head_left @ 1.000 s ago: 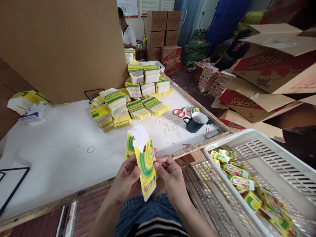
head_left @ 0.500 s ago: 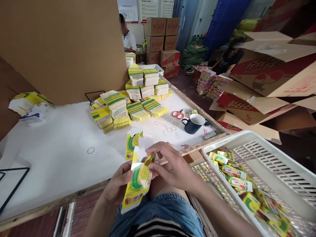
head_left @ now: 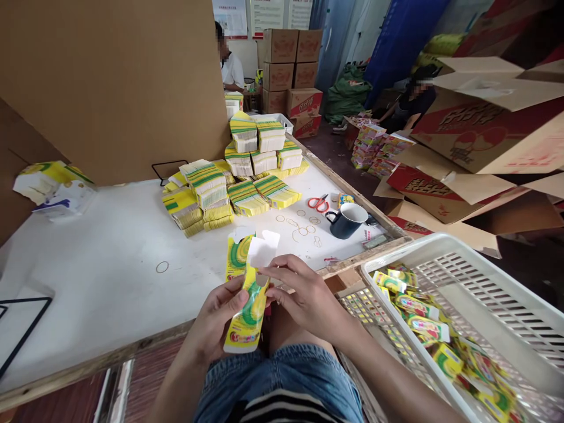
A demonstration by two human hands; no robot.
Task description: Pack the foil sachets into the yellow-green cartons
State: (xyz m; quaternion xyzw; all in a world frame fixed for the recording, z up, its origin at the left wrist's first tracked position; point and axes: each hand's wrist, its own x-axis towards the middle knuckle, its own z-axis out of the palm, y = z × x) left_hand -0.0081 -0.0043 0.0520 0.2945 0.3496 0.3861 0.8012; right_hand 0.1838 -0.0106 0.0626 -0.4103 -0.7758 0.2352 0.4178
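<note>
A yellow and green carton (head_left: 249, 314) with raised white flaps is held upright above my lap. My left hand (head_left: 222, 314) grips its left side, thumb on the front. At its upper right edge, the fingers of my right hand (head_left: 295, 288) are closed on the carton near its open top. Just behind it, a flat yellow carton (head_left: 237, 258) lies on the white table (head_left: 110, 270). Bundled stacks of similar cartons (head_left: 207, 188) stand farther back on the table.
Red-handled scissors (head_left: 319, 204), a dark mug (head_left: 347, 221) and several rubber bands lie at the table's right. A white plastic basket (head_left: 467, 282) with filled cartons stands to the right. Cardboard boxes (head_left: 480, 129) are piled behind it. Two people sit farther back.
The carton in my hands has turned more upright and now looks narrower, its sides folded in. My right hand has shifted slightly along its top edge.
</note>
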